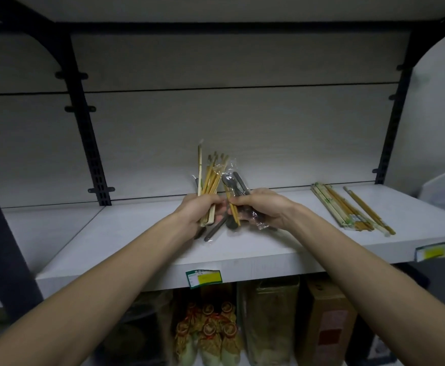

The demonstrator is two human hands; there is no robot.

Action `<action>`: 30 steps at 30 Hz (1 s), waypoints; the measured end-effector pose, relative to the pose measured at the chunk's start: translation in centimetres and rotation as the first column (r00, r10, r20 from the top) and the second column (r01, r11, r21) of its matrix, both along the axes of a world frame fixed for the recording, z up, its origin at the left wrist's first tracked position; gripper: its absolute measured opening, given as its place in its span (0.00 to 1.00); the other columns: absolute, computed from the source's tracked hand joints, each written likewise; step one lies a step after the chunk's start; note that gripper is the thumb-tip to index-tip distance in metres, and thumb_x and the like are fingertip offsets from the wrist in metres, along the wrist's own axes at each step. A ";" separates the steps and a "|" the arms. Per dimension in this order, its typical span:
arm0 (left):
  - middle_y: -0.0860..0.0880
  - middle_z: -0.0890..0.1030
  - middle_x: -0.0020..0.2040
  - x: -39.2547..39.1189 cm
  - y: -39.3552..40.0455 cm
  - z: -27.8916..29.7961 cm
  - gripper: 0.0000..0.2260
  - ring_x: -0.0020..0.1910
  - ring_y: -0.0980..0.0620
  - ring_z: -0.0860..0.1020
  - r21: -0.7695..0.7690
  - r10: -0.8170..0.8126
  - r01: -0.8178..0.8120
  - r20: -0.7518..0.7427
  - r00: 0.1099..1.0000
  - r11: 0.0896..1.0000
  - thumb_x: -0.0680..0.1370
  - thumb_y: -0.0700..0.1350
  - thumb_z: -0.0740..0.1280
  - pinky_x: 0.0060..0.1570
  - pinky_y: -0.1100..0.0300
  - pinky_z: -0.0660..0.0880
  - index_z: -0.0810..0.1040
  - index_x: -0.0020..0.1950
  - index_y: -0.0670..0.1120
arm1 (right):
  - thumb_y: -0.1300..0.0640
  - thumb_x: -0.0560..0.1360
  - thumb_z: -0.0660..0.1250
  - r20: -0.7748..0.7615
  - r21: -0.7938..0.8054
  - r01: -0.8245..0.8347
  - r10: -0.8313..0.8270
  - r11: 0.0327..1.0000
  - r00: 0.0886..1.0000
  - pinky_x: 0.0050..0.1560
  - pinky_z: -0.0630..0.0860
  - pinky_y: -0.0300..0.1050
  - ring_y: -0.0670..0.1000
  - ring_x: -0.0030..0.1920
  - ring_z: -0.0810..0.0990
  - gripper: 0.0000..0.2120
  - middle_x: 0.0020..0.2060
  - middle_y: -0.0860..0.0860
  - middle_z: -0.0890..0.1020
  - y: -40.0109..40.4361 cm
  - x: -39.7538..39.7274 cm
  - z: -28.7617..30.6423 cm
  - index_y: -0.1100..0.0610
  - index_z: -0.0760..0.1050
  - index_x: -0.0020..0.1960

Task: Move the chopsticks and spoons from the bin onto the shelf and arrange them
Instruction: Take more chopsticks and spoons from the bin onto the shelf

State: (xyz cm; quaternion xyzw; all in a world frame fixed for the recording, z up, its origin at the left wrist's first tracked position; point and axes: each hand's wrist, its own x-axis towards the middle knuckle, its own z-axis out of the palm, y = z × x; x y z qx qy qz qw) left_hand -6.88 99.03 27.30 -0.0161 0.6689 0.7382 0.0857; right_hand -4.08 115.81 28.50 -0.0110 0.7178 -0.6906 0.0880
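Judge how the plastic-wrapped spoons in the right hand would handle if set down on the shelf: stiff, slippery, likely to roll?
The wrapped spoons look rigid, but their clear film is loose and crinkled, so they would probably slide inside the right hand. The glossy wrap may skid on the smooth shelf. Flat handles suggest little rolling.
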 end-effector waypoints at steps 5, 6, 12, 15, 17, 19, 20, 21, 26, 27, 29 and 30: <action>0.40 0.85 0.43 -0.2 2.0 0.1 0.07 0.31 0.52 0.83 0.003 -0.053 0.053 0.026 0.998 0.999 0.79 0.37 0.70 0.28 0.63 0.79 0.80 0.55 0.34 | 0.61 0.77 0.71 -0.039 0.198 0.086 -0.080 0.976 0.996 0.20 0.66 0.34 0.44 0.20 0.74 0.07 0.26 0.52 0.81 3.4 1.7 0.8 0.63 0.79 0.42; 0.41 0.84 0.41 -0.2 2.6 0.1 0.06 0.30 0.53 0.82 -0.005 -0.070 0.070 0.029 0.997 0.998 0.79 0.37 0.70 0.26 0.63 0.79 0.80 0.54 0.35 | 0.59 0.77 0.72 -0.058 0.273 0.121 -0.109 0.954 0.992 0.22 0.64 0.36 0.44 0.20 0.71 0.10 0.24 0.50 0.79 4.6 2.0 0.9 0.61 0.79 0.39; 0.46 0.80 0.30 0.3 7.8 0.7 0.04 0.25 0.53 0.77 -0.103 -0.157 0.155 -0.005 0.988 0.982 0.78 0.38 0.70 0.26 0.62 0.75 0.79 0.45 0.38 | 0.56 0.74 0.73 -0.114 0.519 0.276 -0.254 0.809 0.960 0.30 0.68 0.41 0.51 0.29 0.74 0.08 0.31 0.57 0.81 12.5 3.5 1.3 0.60 0.81 0.39; 0.46 0.79 0.28 0.5 10.5 0.9 0.03 0.23 0.54 0.76 -0.132 -0.160 0.156 -0.016 0.987 0.979 0.78 0.37 0.70 0.25 0.63 0.74 0.78 0.45 0.38 | 0.63 0.70 0.72 -0.111 0.577 0.305 -0.297 0.757 0.948 0.32 0.71 0.43 0.55 0.30 0.78 0.03 0.35 0.62 0.85 14.5 4.0 1.0 0.64 0.82 0.39; 0.46 0.78 0.28 0.5 11.8 0.8 0.02 0.21 0.55 0.75 -0.162 -0.131 0.125 -0.028 0.991 0.979 0.78 0.36 0.69 0.23 0.64 0.73 0.78 0.46 0.38 | 0.69 0.70 0.67 -0.135 0.547 0.352 -0.334 0.760 0.933 0.25 0.69 0.39 0.53 0.24 0.77 0.05 0.28 0.59 0.83 15.3 4.0 0.6 0.67 0.80 0.36; 0.45 0.77 0.29 0.7 12.8 0.6 0.02 0.19 0.55 0.74 -0.205 -0.127 0.117 -0.037 0.991 0.972 0.78 0.36 0.69 0.21 0.65 0.72 0.78 0.46 0.38 | 0.70 0.72 0.64 -0.144 0.511 0.382 -0.361 0.770 0.921 0.20 0.66 0.36 0.50 0.19 0.74 0.09 0.25 0.57 0.82 16.0 4.2 0.3 0.66 0.78 0.34; 0.45 0.77 0.29 0.8 13.2 0.5 0.02 0.18 0.55 0.73 -0.219 -0.132 0.121 -0.036 0.991 0.968 0.78 0.36 0.69 0.21 0.65 0.72 0.77 0.46 0.38 | 0.69 0.73 0.64 -0.148 0.510 0.391 -0.370 0.766 0.917 0.19 0.65 0.35 0.49 0.18 0.74 0.09 0.26 0.57 0.82 16.3 4.2 0.2 0.66 0.78 0.35; 0.45 0.76 0.28 0.8 13.5 0.3 0.03 0.18 0.55 0.73 -0.225 -0.137 0.127 -0.030 0.990 0.966 0.78 0.36 0.69 0.21 0.65 0.72 0.77 0.45 0.38 | 0.68 0.74 0.65 -0.157 0.509 0.403 -0.379 0.760 0.912 0.19 0.65 0.35 0.48 0.17 0.73 0.09 0.25 0.56 0.82 16.6 4.2 0.2 0.66 0.78 0.36; 0.45 0.77 0.29 0.8 13.6 0.2 0.03 0.20 0.53 0.73 -0.223 -0.133 0.123 -0.030 0.991 0.967 0.79 0.37 0.68 0.21 0.65 0.72 0.78 0.47 0.38 | 0.64 0.74 0.68 -0.158 0.425 0.408 -0.378 0.808 0.912 0.20 0.62 0.34 0.45 0.18 0.70 0.05 0.23 0.51 0.80 17.9 3.8 0.7 0.64 0.80 0.40; 0.45 0.77 0.30 0.8 13.3 0.3 0.03 0.20 0.53 0.73 -0.239 -0.124 0.110 -0.045 0.991 0.965 0.79 0.37 0.69 0.21 0.65 0.72 0.78 0.47 0.38 | 0.63 0.74 0.69 -0.151 0.411 0.394 -0.365 0.822 0.919 0.21 0.62 0.35 0.45 0.19 0.70 0.05 0.25 0.51 0.81 17.8 3.5 0.8 0.63 0.80 0.40; 0.44 0.76 0.30 0.6 12.3 0.5 0.03 0.21 0.52 0.72 -0.279 -0.096 0.065 -0.099 0.990 0.958 0.78 0.37 0.69 0.21 0.63 0.71 0.78 0.47 0.38 | 0.58 0.75 0.70 -0.117 0.379 0.347 -0.328 0.858 0.938 0.25 0.64 0.37 0.46 0.23 0.73 0.05 0.31 0.51 0.84 17.1 2.7 1.1 0.60 0.80 0.43; 0.44 0.76 0.30 0.5 11.7 0.7 0.02 0.22 0.51 0.72 -0.293 -0.084 0.043 -0.130 0.988 0.955 0.78 0.37 0.69 0.23 0.62 0.70 0.78 0.47 0.38 | 0.57 0.76 0.71 -0.092 0.353 0.318 -0.306 0.880 0.948 0.26 0.65 0.37 0.46 0.25 0.77 0.05 0.35 0.52 0.86 16.4 2.2 1.1 0.59 0.79 0.45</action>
